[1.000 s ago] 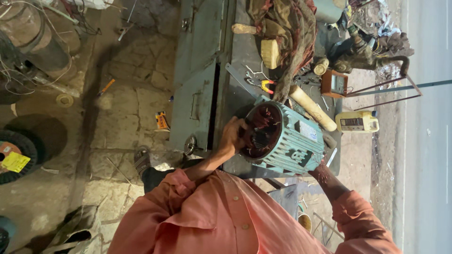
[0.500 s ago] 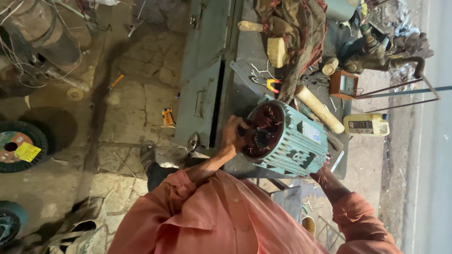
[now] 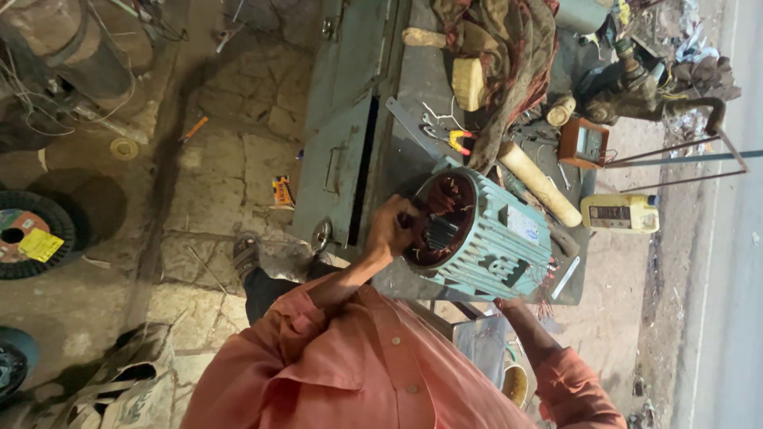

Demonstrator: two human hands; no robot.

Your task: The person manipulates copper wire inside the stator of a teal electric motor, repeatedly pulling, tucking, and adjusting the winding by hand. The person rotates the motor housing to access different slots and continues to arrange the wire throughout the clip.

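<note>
- One teal ribbed electric motor housing (image 3: 493, 238) is laid on its side on the grey metal workbench (image 3: 413, 159).
- Its open end is gripped by the left hand (image 3: 391, 229), fingers curled.
- The right hand is hidden behind the housing.

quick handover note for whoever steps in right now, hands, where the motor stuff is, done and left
Left hand: at the open end of the teal motor housing, fingers at the copper windings; grip unclear.
Right hand: hidden behind the motor's far end; only the forearm shows.
Motor lies on its side on the grey metal bench. Yellow-handled pliers, a meter and a wooden mallet lie beyond it.
Done: end cover off, windings exposed.
Left: work on the windings, cover refit.
</note>
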